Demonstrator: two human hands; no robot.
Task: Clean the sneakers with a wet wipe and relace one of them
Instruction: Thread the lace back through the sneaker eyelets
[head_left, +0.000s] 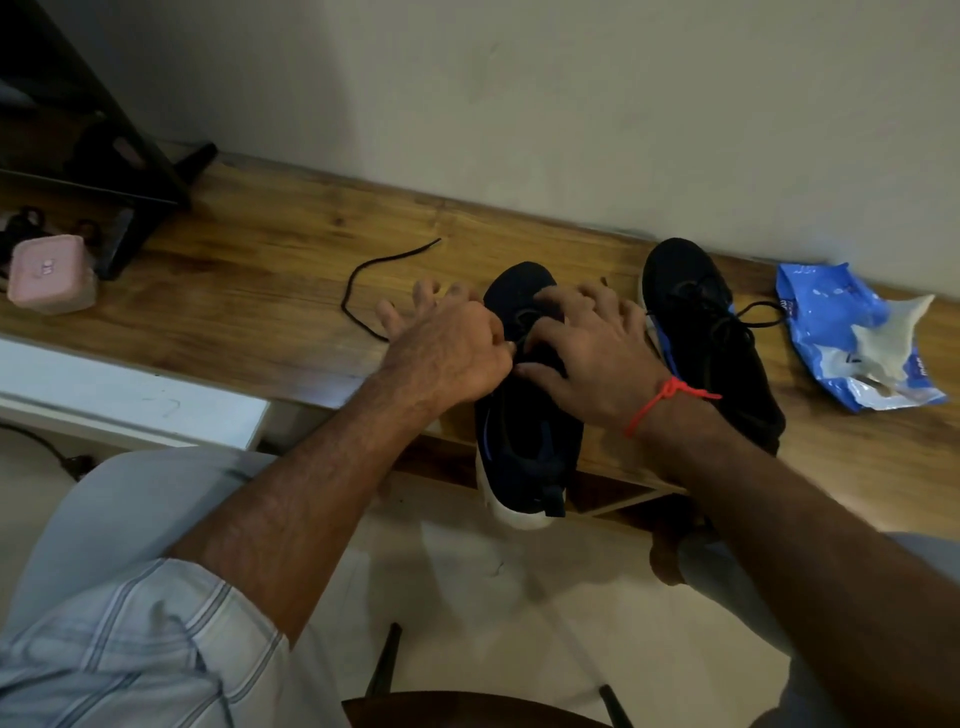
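Both forearms extended forward, converging. Left hand (447, 353) palm down, thumb and forefinger pinched together, other fingers splayed. Right hand (587, 353) palm down, fingers spread and curled, thumb out toward the left hand. Hands nearly touching.

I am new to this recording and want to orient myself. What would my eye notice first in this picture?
Both hands, the left hand and the right hand, work at the lace of a dark sneaker whose heel overhangs the wooden bench. A second sneaker stands to its right, beside a blue wet wipe pack. The loose black lace end trails left.
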